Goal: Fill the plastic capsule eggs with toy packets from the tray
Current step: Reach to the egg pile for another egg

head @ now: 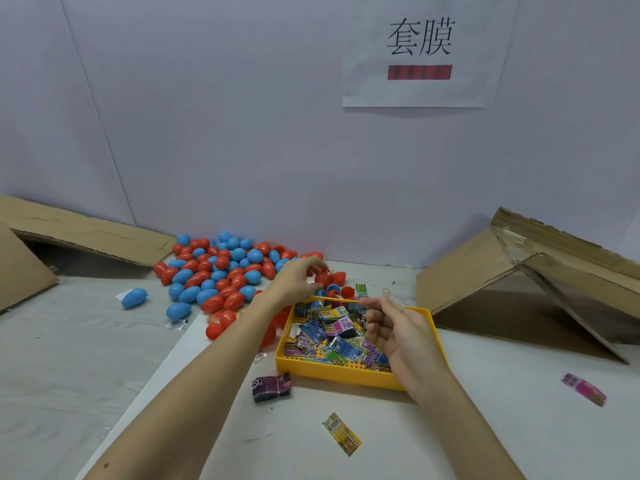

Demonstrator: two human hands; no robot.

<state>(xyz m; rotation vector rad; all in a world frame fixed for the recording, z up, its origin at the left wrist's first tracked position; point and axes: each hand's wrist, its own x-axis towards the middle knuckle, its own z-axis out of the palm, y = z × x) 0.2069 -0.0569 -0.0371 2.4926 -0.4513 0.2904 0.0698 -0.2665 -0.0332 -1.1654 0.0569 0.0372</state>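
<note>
Head view, one worker, two bare hands. The left hand (300,276) reaches past the yellow tray (332,370) to the near edge of the egg pile (221,271), its fingers curled down onto a red egg (322,277); whether they grip it or only touch cannot be told, as the hand hides the contact. The right hand (394,332) hovers over the tray's right half, fingers loosely bent & released, nothing seen between thumb & fingertips. Toy packets (334,336) lie just under & left of the right fingertips, heaped flat in the tray. Step in hand, judged: fetch one capsule w/ the left, one packet w/ the right. To do it well: take an egg off the pile's edge so neighbours don't roll; pinch a single packet by its edge, not a clump; fold it small before seating it in a half-shell. The eggs are smooth, glossy, blue or red, most closed, a few open red halves (346,292) beyond the left fingers. The packets are small printed foil sachets, multi-colour, w/ barcodes. Strays: a banded bundle (272,388), a yellow packet (342,434) & a pink packet (583,389) nearer the worker than either hand.
</note>
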